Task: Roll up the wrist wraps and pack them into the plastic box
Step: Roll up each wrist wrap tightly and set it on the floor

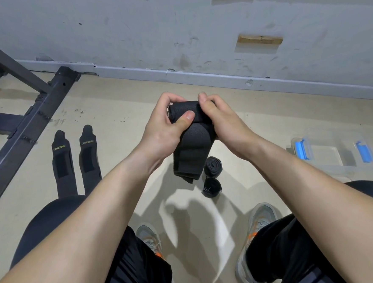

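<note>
Gripping a black, grainy, half-rolled fabric wrap (192,149) with curled fingers of left hand (163,129) and right hand (225,122).

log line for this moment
step: rolling wrist wrap; left hand, right hand: gripping it; rolled wraps: two, floor; flat wraps: two; plastic box: empty

We see the half-rolled wrist wrap (191,141) as plain black with a faint pebbled grain. The left flat wrap (63,163) and the right flat wrap (89,157) are black, and each has yellow-green "XUEYING" lettering above a deeper black patch. The upper rolled wrap (212,166) and the lower rolled wrap (212,187) are solid black. The plastic box (337,168) is clear with bright blue latches (301,150). The floor (123,106) is beige, the wall (151,33) is scuffed pale grey, and the metal frame (35,112) is dark grey. Our right shoe (261,218) is grey with orange accents.
</note>
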